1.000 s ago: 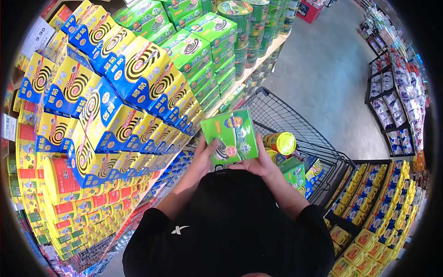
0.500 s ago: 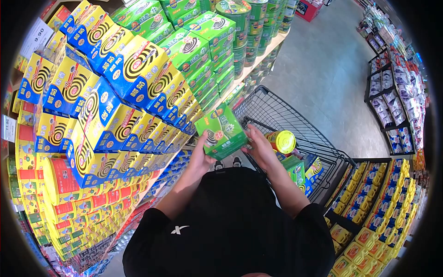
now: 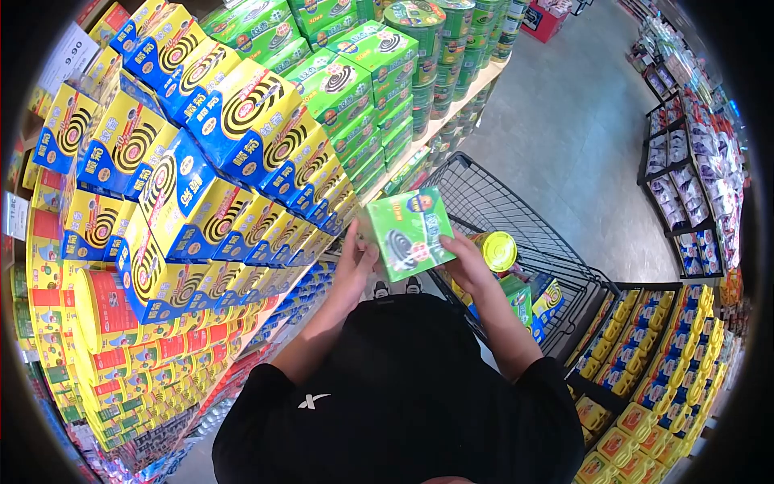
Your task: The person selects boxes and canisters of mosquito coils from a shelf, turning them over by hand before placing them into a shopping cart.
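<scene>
A green box of mosquito coils [image 3: 409,234], with a dark spiral printed on its face, is held up in front of my chest. My left hand [image 3: 355,262] grips its left edge, fingers partly behind it. On the opposite side, my right hand [image 3: 468,262] clasps the lower right edge. The box's broad face is tilted up toward me. Just beyond my right hand stands a black wire shopping cart [image 3: 516,198], holding a yellow-lidded tub [image 3: 497,251], a green box [image 3: 517,297] and a blue and yellow box [image 3: 550,300].
Stacked blue and yellow coil boxes [image 3: 242,113] fill the shelf at left, above yellow tubs [image 3: 105,315]. Green boxes [image 3: 339,89] and green cans [image 3: 415,40] stand farther along. Grey floor [image 3: 564,97] runs ahead. Racks of yellow packages [image 3: 645,355] stand at right.
Both hands have turned the green box, so its large spiral-printed face now shows more squarely. It has also shifted slightly right.
</scene>
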The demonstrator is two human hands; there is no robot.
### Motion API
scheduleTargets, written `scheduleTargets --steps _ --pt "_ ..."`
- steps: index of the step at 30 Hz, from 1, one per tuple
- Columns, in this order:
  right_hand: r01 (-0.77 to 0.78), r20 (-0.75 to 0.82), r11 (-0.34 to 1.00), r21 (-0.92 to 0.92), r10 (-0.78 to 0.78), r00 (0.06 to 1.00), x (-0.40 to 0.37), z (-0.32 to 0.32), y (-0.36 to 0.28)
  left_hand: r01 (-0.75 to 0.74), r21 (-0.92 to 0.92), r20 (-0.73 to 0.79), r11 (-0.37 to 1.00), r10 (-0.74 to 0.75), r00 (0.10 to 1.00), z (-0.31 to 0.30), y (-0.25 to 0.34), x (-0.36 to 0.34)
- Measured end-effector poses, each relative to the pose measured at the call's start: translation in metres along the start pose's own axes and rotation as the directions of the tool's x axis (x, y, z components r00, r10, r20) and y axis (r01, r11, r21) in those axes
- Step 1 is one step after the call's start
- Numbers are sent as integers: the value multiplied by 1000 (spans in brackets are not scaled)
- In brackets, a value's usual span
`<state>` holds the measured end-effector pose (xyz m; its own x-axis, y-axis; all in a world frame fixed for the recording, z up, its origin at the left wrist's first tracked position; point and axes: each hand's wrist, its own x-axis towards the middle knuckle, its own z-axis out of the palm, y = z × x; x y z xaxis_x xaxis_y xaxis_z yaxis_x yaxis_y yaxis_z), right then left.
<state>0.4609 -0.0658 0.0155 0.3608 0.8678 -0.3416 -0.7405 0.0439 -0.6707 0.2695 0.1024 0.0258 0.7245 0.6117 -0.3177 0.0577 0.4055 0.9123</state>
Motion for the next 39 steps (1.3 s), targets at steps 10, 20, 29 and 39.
scheduleTargets --steps 10,20,29,39 --pt "-231 106 948 217 212 971 5 -37 0 -61 148 140 987 40 989 -5 37 13" --pt "41 -316 999 17 -34 948 30 -29 1 321 107 73 941 -330 941 5 20 15" --pt "224 -283 932 -284 -304 910 15 12 -2 195 -183 51 963 -189 981 29 19 11" --pt "218 -170 970 -111 -235 957 43 39 -68 -193 -135 158 972 214 964 40 29 7"
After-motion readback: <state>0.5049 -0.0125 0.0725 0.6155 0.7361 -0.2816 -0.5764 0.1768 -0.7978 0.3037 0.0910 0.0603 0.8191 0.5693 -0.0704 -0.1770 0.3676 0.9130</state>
